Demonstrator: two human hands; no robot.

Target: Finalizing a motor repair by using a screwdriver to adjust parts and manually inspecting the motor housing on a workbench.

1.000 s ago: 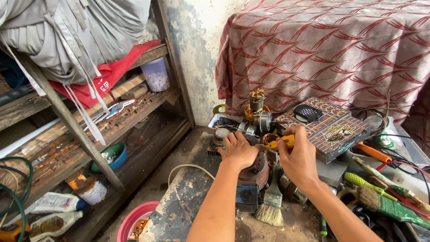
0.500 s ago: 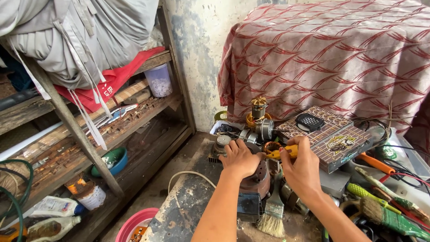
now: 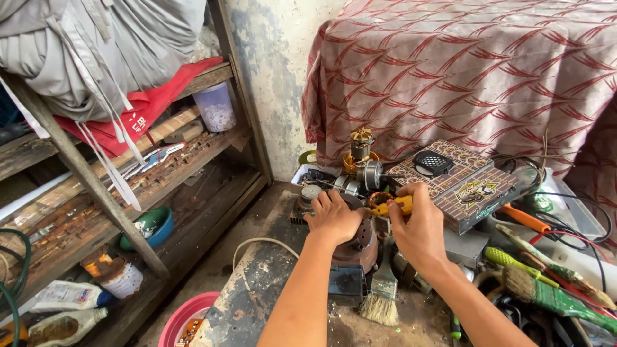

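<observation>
The left hand (image 3: pixel 334 218) lies palm down on a brown motor housing (image 3: pixel 358 244) near the middle of the cluttered tabletop (image 3: pixel 257 289), its fingers curled over the top of the housing. The right hand (image 3: pixel 421 228) is closed around the yellow handle of a screwdriver (image 3: pixel 393 206), which points left toward the top of the housing, just beside the left fingertips. A paintbrush (image 3: pixel 382 289) lies on the tabletop between the two forearms, bristles toward the near edge.

Behind the hands stands a small motor core (image 3: pixel 361 154) with copper winding, upright among other metal parts. To its right a flat patterned box (image 3: pixel 463 183) lies shut, with a black round grille on its lid; what it holds cannot be seen. A green-handled brush (image 3: pixel 546 295) and an orange-handled tool (image 3: pixel 524 218) lie at the right among loose cables.

On the wooden shelf (image 3: pixel 193 154) at the left, a clear plastic tub (image 3: pixel 215 106) holds something pale and grainy. Lower down, a blue bowl (image 3: pixel 151 225) sits tilted, with a few pale scraps inside. A tin can (image 3: pixel 119 276) stands near it, its contents hidden. Two white plastic bottles (image 3: pixel 67 308) lie on their sides at the bottom left. A pink basin (image 3: pixel 183 318) sits on the floor beside the tabletop, with small mixed bits inside, too small to tell apart.
</observation>
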